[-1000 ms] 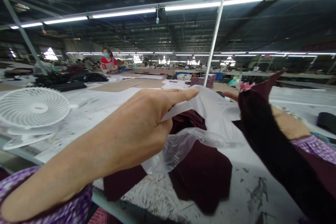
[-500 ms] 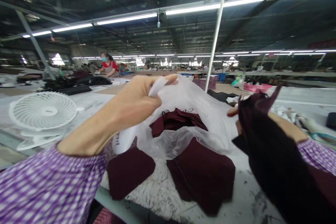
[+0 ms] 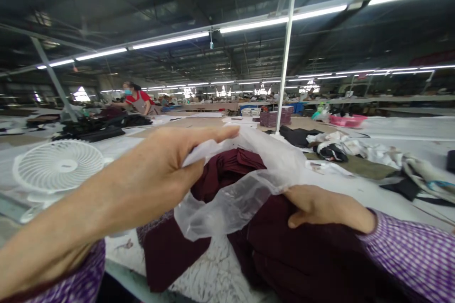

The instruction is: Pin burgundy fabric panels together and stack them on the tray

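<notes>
Left hand [image 3: 174,158], bag's 10 o'clock: grip pinching bag [image 3: 220,210]. Right hand [image 3: 320,206], 4 o'clock, clasps cloth [image 3: 305,258]. Hard tug might tear bag; loose pinch, drop it.

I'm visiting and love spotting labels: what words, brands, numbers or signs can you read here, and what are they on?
No text can be read.
White fan, hub mark: too small to read.
Reddish panel, upper right: too dim and blurred to tell whether it bears words.
Plastic bag: no lettering visible.
</notes>
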{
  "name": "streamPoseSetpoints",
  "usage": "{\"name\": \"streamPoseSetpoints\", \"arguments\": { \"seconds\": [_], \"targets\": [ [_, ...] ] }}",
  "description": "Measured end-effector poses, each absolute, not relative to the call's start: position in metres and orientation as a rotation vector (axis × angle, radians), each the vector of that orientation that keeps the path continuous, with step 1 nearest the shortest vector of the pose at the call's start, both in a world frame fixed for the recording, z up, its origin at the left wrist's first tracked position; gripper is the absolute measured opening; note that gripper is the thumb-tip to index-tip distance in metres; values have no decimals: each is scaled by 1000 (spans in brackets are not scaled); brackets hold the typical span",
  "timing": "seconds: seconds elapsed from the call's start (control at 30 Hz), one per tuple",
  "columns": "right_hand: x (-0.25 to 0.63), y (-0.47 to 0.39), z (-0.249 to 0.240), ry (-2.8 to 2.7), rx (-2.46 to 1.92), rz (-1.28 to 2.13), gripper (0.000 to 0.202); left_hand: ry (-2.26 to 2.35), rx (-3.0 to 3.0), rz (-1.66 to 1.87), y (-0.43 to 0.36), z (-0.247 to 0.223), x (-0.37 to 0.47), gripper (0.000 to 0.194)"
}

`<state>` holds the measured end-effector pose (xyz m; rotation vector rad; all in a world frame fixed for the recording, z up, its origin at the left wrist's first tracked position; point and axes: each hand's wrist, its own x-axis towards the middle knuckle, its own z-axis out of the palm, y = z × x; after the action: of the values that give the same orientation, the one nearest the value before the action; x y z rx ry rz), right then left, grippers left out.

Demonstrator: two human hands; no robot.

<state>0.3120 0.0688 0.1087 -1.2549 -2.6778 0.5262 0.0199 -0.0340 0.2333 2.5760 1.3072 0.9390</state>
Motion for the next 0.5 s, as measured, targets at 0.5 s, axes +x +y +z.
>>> {"name": "streamPoseSetpoints", "arguments": {
  "seconds": [0.5],
  "targets": [
    [192,76,160,-2853,-304,-17,36,1342,2593,998,-49,212,26,51]
  ]
}}
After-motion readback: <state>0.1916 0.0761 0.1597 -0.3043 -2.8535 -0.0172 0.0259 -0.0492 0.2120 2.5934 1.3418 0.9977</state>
